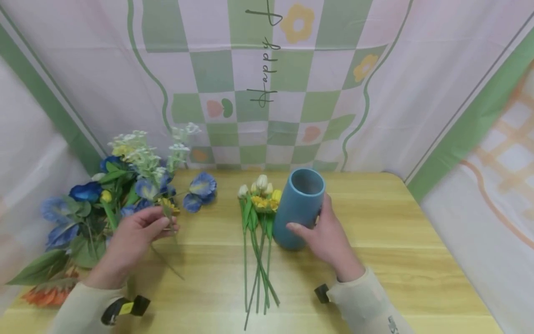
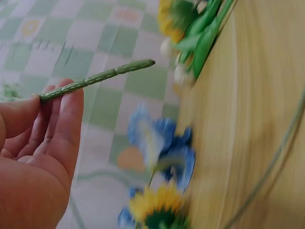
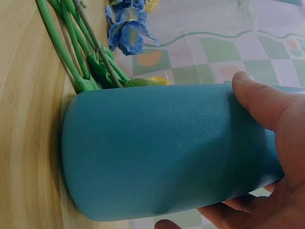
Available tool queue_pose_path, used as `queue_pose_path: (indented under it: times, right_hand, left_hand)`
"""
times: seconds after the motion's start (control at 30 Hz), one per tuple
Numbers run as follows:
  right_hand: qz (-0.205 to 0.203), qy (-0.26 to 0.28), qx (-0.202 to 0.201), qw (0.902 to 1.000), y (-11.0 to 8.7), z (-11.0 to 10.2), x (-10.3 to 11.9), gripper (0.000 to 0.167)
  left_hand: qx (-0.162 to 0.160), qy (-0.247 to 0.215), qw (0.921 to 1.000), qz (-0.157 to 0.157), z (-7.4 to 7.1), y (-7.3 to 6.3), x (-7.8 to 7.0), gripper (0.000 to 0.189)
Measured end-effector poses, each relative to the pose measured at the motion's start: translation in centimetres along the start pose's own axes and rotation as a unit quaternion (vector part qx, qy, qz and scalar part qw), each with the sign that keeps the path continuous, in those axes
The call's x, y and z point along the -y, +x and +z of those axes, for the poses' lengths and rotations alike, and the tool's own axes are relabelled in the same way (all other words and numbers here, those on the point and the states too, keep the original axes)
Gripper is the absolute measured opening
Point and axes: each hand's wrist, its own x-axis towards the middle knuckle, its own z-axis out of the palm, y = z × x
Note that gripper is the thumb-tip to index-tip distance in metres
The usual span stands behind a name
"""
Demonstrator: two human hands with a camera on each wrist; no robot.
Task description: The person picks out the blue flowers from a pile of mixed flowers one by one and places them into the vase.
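Observation:
In the head view my left hand (image 1: 135, 239) pinches the green stem of a spray of small white flowers (image 1: 143, 155). The left wrist view shows that stem (image 2: 102, 76) between thumb and fingers, its cut end pointing away from the palm. My right hand (image 1: 331, 239) grips a blue vase (image 1: 294, 215) round its side, thumb toward me. The vase's mouth faces up and its base is at the table; no stems show in it. White and yellow tulips (image 1: 262, 183) with a yellow flower lie just left of the vase, their stems toward me.
A pile of artificial flowers, with blue roses (image 1: 86, 192), blue irises (image 1: 62, 232) and an orange flower (image 1: 50, 294), covers the left of the wooden table (image 1: 375, 222). One blue iris (image 1: 202, 188) lies near the back edge. A checkered cloth (image 1: 250, 109) hangs behind.

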Motion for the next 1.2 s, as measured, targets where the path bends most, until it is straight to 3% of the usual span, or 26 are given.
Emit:
queue_pose_path:
  times: [0.23, 0.4, 0.53, 0.73, 0.83, 1.03, 1.2]
  right_hand:
    - [-0.003, -0.004, -0.001, 1.0000, 0.0, -0.1, 0.3, 0.114]
    - [-0.004, -0.006, 0.002, 1.0000, 0.1, 0.1, 0.3, 0.115]
    - [-0.003, -0.004, 0.005, 1.0000, 0.1, 0.1, 0.3, 0.115]
    - [0.001, 0.000, 0.003, 1.0000, 0.1, 0.0, 0.3, 0.115]
    - [-0.001, -0.001, 0.003, 1.0000, 0.1, 0.0, 0.3, 0.115]
    - [0.004, 0.001, 0.004, 1.0000, 0.0, -0.1, 0.4, 0.114]
    - [0.010, 0.002, 0.005, 0.9999, 0.0, -0.1, 0.5, 0.114]
  left_hand:
    - [0.051, -0.015, 0.9982, -0.030, 5.5, 1.2, -0.6, 0.024]
    - [0.051, 0.004, 0.9971, -0.057, 9.3, 2.0, -0.3, 0.021]
    - [0.048, 0.020, 0.9954, -0.080, 10.9, 2.7, 0.9, 0.017]
    - [0.073, -0.001, 0.9919, -0.104, 12.2, 3.4, 2.7, 0.011]
    - [0.071, 0.019, 0.9932, -0.090, 12.9, 3.4, 2.7, 0.010]
    - [0.061, 0.088, 0.9938, -0.030, 14.3, 3.2, 1.4, 0.008]
    - [0.068, 0.101, 0.9925, -0.012, 15.7, 2.6, 0.9, 0.004]
